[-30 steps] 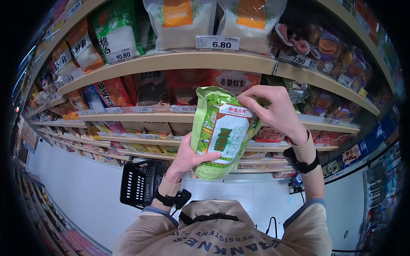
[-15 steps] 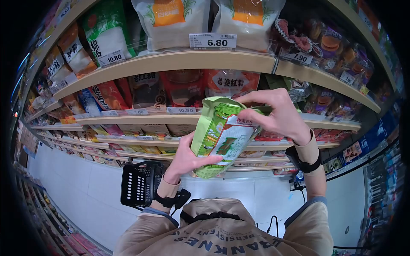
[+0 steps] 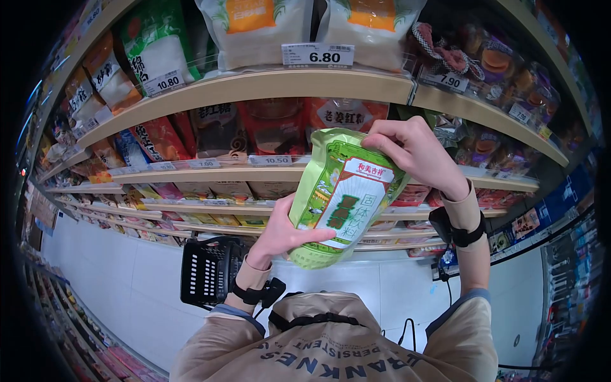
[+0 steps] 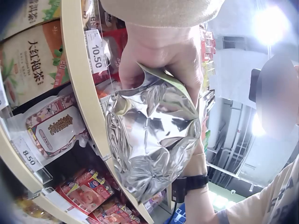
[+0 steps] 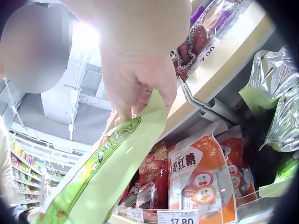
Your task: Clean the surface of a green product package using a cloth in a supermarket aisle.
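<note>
A green pouch (image 3: 349, 200) with a white label is held tilted in front of the shelves, its printed face toward the head camera. My left hand (image 3: 280, 234) grips its lower left side, thumb lying across the front. At the top right corner my right hand (image 3: 417, 153) pinches the edge. The left wrist view shows the pouch's silver bottom (image 4: 152, 135) under the left hand (image 4: 161, 56). In the right wrist view the right hand (image 5: 138, 84) holds the top edge of the green pouch (image 5: 112, 163).
Shelves (image 3: 254, 88) with white sugar bags (image 3: 254, 38), red packets (image 3: 273, 130) and price tags rise in front. A black basket (image 3: 207, 274) stands on the floor (image 3: 146, 280) at the lower left. Silver and green pouches (image 5: 280, 102) lie on the shelf at the right.
The pouch tipped away and then came back with its front facing the head camera, slightly further right than at first. Both hands stayed on it; the right hand moved a little up.
</note>
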`<state>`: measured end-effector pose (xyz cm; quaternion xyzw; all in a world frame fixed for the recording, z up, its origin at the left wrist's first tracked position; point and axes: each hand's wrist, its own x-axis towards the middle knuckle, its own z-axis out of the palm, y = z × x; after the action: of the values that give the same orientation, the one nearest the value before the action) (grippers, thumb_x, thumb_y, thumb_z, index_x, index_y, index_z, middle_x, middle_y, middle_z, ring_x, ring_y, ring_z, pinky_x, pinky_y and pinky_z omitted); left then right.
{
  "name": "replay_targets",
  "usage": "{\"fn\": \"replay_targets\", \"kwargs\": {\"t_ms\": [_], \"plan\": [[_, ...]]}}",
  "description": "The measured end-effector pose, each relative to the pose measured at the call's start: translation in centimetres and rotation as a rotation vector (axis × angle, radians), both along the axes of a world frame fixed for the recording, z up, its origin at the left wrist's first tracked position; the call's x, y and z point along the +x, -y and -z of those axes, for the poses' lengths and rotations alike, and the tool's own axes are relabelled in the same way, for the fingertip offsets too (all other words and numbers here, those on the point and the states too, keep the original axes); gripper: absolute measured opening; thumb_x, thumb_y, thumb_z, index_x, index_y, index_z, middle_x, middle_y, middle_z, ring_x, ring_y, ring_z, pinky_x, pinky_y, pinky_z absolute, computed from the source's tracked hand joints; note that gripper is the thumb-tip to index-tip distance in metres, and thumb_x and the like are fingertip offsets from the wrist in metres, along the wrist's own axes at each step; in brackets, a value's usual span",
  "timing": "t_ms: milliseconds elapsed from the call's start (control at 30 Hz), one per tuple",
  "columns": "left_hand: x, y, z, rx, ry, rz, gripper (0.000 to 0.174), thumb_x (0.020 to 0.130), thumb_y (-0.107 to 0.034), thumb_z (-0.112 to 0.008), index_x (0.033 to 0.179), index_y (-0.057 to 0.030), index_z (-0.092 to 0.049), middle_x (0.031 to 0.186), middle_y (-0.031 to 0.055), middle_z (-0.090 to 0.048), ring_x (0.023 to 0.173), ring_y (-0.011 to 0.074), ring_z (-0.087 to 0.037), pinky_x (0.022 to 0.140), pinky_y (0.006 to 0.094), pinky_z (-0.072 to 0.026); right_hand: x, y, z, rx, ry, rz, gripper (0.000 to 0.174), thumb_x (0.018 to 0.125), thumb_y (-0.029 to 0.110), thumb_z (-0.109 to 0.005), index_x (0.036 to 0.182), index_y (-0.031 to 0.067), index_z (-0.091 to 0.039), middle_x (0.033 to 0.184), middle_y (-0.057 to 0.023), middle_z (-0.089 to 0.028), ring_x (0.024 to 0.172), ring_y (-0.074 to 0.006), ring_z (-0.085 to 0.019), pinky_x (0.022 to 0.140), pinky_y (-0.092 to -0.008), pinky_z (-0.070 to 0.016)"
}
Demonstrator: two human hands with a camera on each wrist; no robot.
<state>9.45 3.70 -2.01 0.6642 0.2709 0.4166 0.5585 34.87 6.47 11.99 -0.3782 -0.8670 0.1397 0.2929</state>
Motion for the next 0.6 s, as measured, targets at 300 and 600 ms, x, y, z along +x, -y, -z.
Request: {"fn": "replay_targets", "kwargs": {"t_ms": [300,600], "plan": [[-0.5,0.3,-1.7,-0.184,0.341,-0.108,0.052,0.076,-0.008,-0.08,0.121,0.0034,-0.058,0.11,0.0116,-0.069,0.097,0.0177,-0.067,0.087,0.0323,-0.0545,0.1,1.5,4.0,-0.073,-0.758,0.205,0.038,0.099,0.021,-0.061,0.127,-0.0014,-0.051,0.107,-0.0122,-0.07,0.09,-0.0126,-0.068,0.071,-0.0274,-0.0551],[1.4,0.8,-5.0,-0.155,0.355,-0.164,0.045,0.082,-0.011,-0.077,0.121,0.0023,-0.058,0.11,0.0098,-0.068,0.094,0.0143,-0.066,0.081,0.029,-0.0542,-3.9,5.4,8.9,-0.359,-0.848,-0.048,0.067,0.083,0.012,-0.079,0.137,-0.0002,-0.041,0.129,-0.0116,-0.058,0.115,-0.0174,-0.059,0.096,-0.0334,-0.0504]]}}
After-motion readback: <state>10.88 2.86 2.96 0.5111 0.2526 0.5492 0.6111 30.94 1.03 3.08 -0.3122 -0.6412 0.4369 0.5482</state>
